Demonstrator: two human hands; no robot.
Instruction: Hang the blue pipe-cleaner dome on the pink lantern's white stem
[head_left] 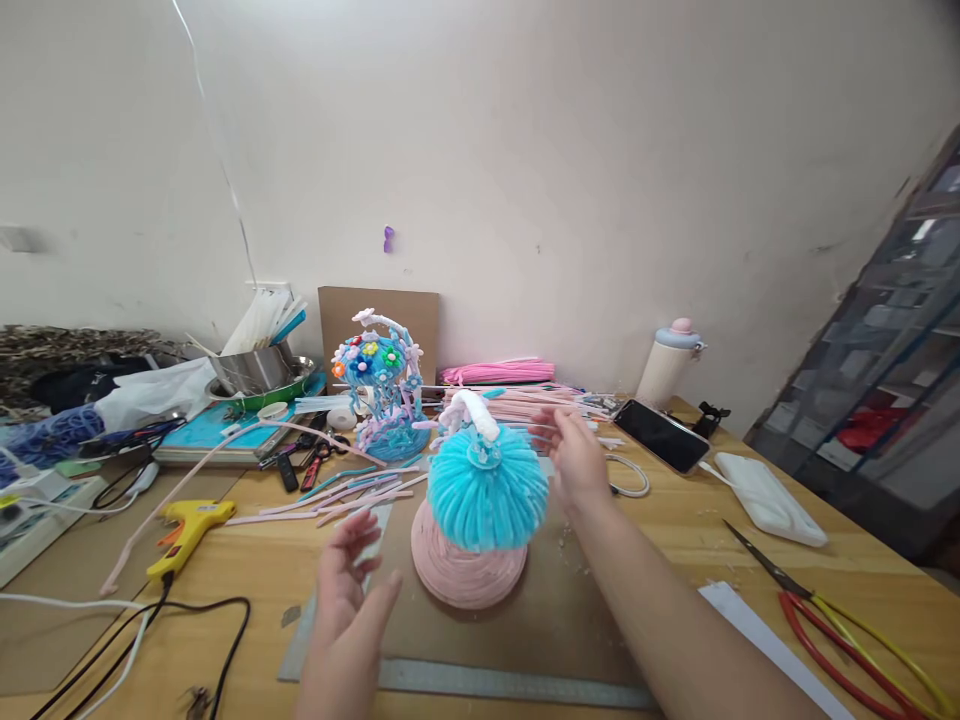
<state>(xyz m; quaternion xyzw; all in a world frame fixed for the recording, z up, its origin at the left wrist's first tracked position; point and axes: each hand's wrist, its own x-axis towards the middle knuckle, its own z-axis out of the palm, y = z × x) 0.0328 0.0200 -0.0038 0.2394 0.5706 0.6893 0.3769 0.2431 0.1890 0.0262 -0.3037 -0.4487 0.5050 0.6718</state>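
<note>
A lamp-like craft made of fuzzy pipe cleaners stands in front of me, with a round blue shade (pixel 487 490) hanging from a white curved stem (pixel 474 410). Under the shade lies its coiled pink base (pixel 469 575), on a brown board (pixel 577 600). To the left of the base, my left hand (pixel 352 590) is held apart from it, fingers spread and nothing in them. My right hand (pixel 574 455) is just right of the shade, fingers apart and partly behind it; I see nothing held there.
A flowered blue pipe-cleaner lamp (pixel 386 385) stands behind. Loose pipe cleaners (pixel 367 495) lie to its front. At left is a yellow glue gun (pixel 187 535) with a black cord. Scissors (pixel 810 600), a phone (pixel 664 435), a power bank (pixel 770 497) and a bottle (pixel 667 365) are at right.
</note>
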